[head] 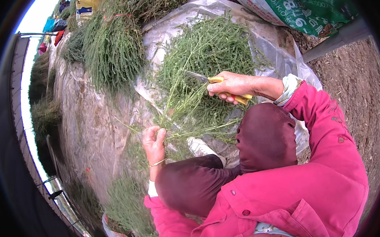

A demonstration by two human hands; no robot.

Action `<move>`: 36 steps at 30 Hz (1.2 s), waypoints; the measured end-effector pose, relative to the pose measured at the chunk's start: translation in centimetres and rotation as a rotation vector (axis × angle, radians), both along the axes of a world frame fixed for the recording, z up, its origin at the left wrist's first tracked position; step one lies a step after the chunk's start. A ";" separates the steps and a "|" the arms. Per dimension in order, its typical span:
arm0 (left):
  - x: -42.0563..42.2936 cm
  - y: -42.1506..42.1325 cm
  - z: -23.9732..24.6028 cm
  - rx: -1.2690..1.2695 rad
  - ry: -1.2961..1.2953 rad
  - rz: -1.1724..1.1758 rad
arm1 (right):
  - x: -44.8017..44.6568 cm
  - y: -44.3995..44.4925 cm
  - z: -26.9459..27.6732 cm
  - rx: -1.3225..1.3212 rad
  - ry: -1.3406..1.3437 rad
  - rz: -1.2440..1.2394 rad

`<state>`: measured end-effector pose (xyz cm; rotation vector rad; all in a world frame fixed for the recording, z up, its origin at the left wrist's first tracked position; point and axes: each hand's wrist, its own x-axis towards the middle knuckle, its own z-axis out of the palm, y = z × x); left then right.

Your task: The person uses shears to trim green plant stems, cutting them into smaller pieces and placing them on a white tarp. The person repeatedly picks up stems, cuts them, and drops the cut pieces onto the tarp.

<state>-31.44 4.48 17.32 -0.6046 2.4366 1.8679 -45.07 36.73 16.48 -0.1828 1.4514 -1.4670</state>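
Observation:
My left hand (pixel 154 143) pinches a branching green plant stem (pixel 166 112) near its lower end, and the stem's leafy shoots spread up and to the right. In my right hand (pixel 230 85) is a pair of scissors with yellow handles (pixel 241 98). Their metal blades (pixel 196 76) point left and lie close to the upper part of the stem; whether they touch it I cannot tell. Beneath the blades a loose heap of cut green sprigs (pixel 218 46) rests on a clear plastic sheet (pixel 272 55).
Tied bundles of green plants (pixel 113 51) lie at the upper left. More loose greenery (pixel 129 204) is at the lower left. A green printed sack (pixel 306 12) and a grey pole (pixel 338 39) stand at the upper right, by bare soil (pixel 353 81). My white shoe (pixel 203 147) is below the heap.

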 end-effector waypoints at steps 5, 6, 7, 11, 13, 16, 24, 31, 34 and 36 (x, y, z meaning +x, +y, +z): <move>0.4 -0.9 0.4 -0.055 -0.014 -0.007 | 0.4 2.7 -1.9 -0.045 0.163 -0.005; 0.4 -0.2 1.2 -0.073 -0.062 0.008 | 0.6 2.9 -1.9 -0.053 0.213 -0.020; 0.3 -0.2 1.1 -0.085 -0.049 0.002 | 0.7 3.0 -1.9 -0.062 0.263 -0.036; 0.1 -0.1 1.0 -0.141 -0.028 -0.041 | -0.4 1.4 -2.6 0.139 0.968 0.011; 0.3 0.1 1.1 -0.145 -0.060 -0.055 | -0.3 0.0 -1.6 0.365 0.955 0.109; 0.3 0.1 0.8 -0.132 -0.011 -0.076 | 0.5 -0.6 -1.7 0.203 0.906 0.035; 1.3 -1.3 0.5 -0.167 0.031 -0.053 | 1.4 4.0 -4.0 0.033 0.303 -0.207; 1.5 -1.0 0.9 -0.187 0.035 -0.070 | -0.5 4.2 -3.4 0.103 0.259 -0.280; 1.8 -0.6 1.7 -0.172 -0.002 -0.050 | -1.0 4.8 -3.1 0.119 0.238 -0.230; 1.8 -0.5 2.1 -0.164 -0.006 -0.054 | -1.6 5.1 -3.9 0.060 0.256 -0.228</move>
